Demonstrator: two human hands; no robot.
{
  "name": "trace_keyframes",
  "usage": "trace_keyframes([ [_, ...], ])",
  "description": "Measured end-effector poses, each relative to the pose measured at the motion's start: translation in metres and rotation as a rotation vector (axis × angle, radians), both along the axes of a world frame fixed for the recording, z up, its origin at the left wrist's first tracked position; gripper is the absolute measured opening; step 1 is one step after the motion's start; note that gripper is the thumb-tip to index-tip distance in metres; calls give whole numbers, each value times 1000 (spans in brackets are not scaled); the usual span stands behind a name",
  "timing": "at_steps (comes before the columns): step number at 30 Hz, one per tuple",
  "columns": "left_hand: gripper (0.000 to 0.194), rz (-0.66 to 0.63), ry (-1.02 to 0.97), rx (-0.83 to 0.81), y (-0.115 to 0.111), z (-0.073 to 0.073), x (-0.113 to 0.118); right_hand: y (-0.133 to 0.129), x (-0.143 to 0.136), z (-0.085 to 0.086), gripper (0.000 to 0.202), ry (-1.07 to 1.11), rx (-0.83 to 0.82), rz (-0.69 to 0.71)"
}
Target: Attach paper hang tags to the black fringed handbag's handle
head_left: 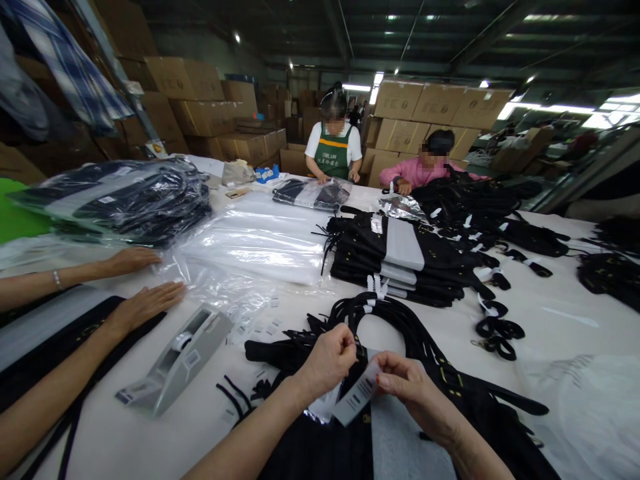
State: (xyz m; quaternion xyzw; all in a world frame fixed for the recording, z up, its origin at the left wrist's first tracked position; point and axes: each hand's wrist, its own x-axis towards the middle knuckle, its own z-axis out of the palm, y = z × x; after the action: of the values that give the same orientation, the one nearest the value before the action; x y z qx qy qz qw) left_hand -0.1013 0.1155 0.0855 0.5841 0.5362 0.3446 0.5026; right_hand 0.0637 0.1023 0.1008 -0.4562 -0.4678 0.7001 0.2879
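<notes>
My right hand [407,387] pinches a pale rectangular tag [354,399] printed with barcodes, between thumb and fingers. Just left of it, my left hand [327,360] is closed in a pinch; what its fingertips hold, if anything, is too small to make out. Both hands are above a black bag [320,447] with fringe, gold-coloured fittings and a grey sheet [400,440] across its middle. Partly behind the tag, a shiny packet [323,408] rests on the bag. The bag's looped black straps [415,323] curve beyond my hands, bound with white wrapping.
A tape dispenser [187,357] stands left of my arms, near a co-worker's hands [147,303]. Clear plastic bags [255,243] lie beyond. Stacked black bags [350,257] and a wrapped pile [125,200] cover more table. Two people work opposite; cartons [420,107] rise behind them.
</notes>
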Motion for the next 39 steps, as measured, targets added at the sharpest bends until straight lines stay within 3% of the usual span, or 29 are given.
trace_keyframes([
  [7, 8, 21, 19, -15, -5, -1, -3, -1, -3, -9, 31, -81, 18, -33],
  [11, 9, 14, -7, -8, -9, 0, 2, -3, -6, -20, 27, -240, 148, -67],
  [16, 10, -1, 68, 118, -13, -3, 8, -8, -9, -30, 27, -470, 315, -2],
  [21, 7, -27, -101, -145, -17, -20, 13, -12, -10, -37, 31, -481, 353, -31],
  [24, 8, 19, -110, -187, -20, -28, 17, -13, -11, -41, 30, -512, 408, -86],
  [30, 9, 68, 70, -176, -21, -30, 19, -15, -14, -42, 30, -596, 796, -375],
  [32, 9, 79, 60, -200, -19, -30, 19, -16, -16, -42, 30, -520, 730, -392],
  [37, 12, 103, -33, -270, -18, -32, 19, -17, -23, -44, 34, -129, 108, -494],
  [39, 13, 101, -35, -267, -19, -32, 18, -18, -24, -46, 35, -11, -24, -561],
])
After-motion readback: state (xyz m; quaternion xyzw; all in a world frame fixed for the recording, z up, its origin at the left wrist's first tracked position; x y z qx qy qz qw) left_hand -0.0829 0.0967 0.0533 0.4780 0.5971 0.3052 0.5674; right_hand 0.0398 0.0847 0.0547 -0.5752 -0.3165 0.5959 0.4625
